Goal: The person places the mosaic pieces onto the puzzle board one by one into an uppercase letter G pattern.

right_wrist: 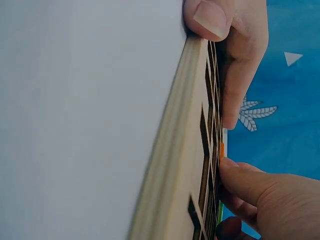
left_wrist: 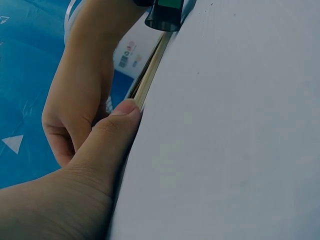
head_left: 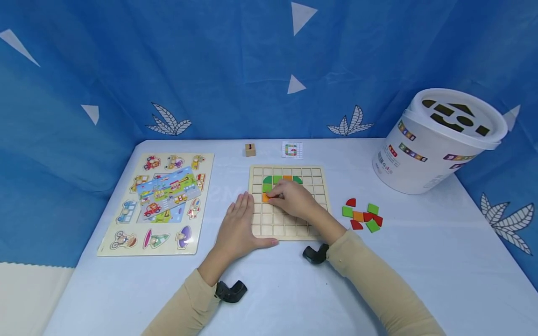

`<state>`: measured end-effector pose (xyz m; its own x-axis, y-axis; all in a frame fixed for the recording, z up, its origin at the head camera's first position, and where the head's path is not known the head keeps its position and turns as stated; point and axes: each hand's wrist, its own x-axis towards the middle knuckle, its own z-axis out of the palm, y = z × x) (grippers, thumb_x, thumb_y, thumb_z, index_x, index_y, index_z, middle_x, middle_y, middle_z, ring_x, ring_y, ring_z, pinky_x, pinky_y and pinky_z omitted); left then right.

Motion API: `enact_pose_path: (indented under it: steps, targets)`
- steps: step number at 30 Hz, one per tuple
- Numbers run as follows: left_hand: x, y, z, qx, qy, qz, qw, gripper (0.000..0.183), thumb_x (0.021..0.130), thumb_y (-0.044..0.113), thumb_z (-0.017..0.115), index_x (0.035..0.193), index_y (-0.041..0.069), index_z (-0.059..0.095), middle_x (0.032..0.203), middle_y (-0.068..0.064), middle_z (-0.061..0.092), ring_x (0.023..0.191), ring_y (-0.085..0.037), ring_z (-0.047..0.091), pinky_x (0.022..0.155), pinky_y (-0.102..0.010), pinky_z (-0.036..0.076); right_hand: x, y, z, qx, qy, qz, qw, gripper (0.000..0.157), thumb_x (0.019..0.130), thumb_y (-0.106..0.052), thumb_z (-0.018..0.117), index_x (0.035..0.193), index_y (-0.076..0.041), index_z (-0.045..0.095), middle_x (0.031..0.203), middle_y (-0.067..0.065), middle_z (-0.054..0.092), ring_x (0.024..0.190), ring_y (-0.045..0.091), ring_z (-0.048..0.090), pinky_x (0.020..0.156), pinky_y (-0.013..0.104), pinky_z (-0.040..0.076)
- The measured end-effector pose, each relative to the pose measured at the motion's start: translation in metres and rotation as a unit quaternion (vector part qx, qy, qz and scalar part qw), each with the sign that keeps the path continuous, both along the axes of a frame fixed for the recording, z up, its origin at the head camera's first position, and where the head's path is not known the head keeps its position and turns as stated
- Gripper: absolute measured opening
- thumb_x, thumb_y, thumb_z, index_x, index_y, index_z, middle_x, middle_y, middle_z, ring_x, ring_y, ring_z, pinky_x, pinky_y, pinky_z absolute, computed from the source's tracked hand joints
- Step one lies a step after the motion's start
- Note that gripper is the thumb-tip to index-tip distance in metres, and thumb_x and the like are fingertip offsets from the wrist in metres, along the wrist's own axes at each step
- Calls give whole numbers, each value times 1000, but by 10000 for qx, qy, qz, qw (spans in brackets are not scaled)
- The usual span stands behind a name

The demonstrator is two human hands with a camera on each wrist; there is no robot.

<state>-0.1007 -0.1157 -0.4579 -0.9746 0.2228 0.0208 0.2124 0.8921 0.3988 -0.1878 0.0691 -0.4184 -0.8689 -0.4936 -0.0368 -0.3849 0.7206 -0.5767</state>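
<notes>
A wooden grid board (head_left: 290, 228) lies before me. Green and orange tiles run along one of its upper rows, with a green square tile (head_left: 267, 187) below the left end. Under that is an orange square tile (head_left: 265, 198), pinched between thumb and fingers of my right hand (head_left: 292, 199) at the board's left part. My left hand (head_left: 239, 228) steadies the board, straight fingers along its left edge and thumb (left_wrist: 117, 127) against the front edge. In the right wrist view the right fingertips (right_wrist: 230, 165) are low over the grid.
Loose red, green and orange tiles (head_left: 358, 216) lie right of the board. Behind it are a pattern card (head_left: 292, 150) and a wooden letter block (head_left: 250, 150). A picture puzzle board (head_left: 105, 242) with cards (head_left: 168, 191) lies left; a white bucket (head_left: 403, 163) stands back right.
</notes>
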Motion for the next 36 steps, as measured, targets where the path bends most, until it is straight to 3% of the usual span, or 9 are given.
enact_pose_path:
  steps: [8, 13, 20, 25, 36]
  targets:
    - [-1, 1, -1, 18, -15, 32, 10000, 140, 62, 89, 64, 156, -3, 16, 165, -17, 14, 156, -28, 8, 126, -48, 13, 5, 15, 3, 8, -17, 91, 10000, 22, 94, -24, 70, 115, -22, 74, 102, -9, 68, 94, 11, 59, 89, 31, 53]
    - [-1, 1, -1, 36, -18, 66, 10000, 141, 61, 88, 65, 156, -3, 15, 166, -17, 14, 156, -28, 8, 126, -48, 13, 7, 42, 10, 84, -45, -111, 9999, 26, 94, -24, 69, 120, -22, 70, 98, -7, 65, 89, 15, 56, 83, 32, 51]
    - [-2, 2, -1, 127, -46, 122, 9998, 140, 61, 87, 67, 157, -2, 15, 166, -15, 13, 156, -26, 7, 126, -47, 12, 7, 87, 31, 680, -196, -356, 9969, 34, 92, -22, 71, 125, -16, 67, 98, -2, 66, 85, 18, 55, 68, 29, 47]
    - [-1, 2, -2, 129, -30, 135, 9998, 140, 61, 86, 67, 157, -1, 15, 166, -15, 13, 156, -26, 7, 126, -47, 12, 10, 119, 40, 1048, -290, -459, 9930, 38, 89, -22, 75, 124, -13, 67, 99, 2, 67, 86, 19, 56, 67, 29, 49]
    - [0, 2, -2, 156, -56, 116, 9998, 139, 61, 85, 68, 157, -1, 16, 166, -14, 13, 156, -26, 7, 126, -47, 12, 25, 169, 29, 1290, -527, -643, 9881, 34, 87, -19, 76, 119, -10, 70, 97, 3, 67, 88, 19, 57, 79, 39, 55]
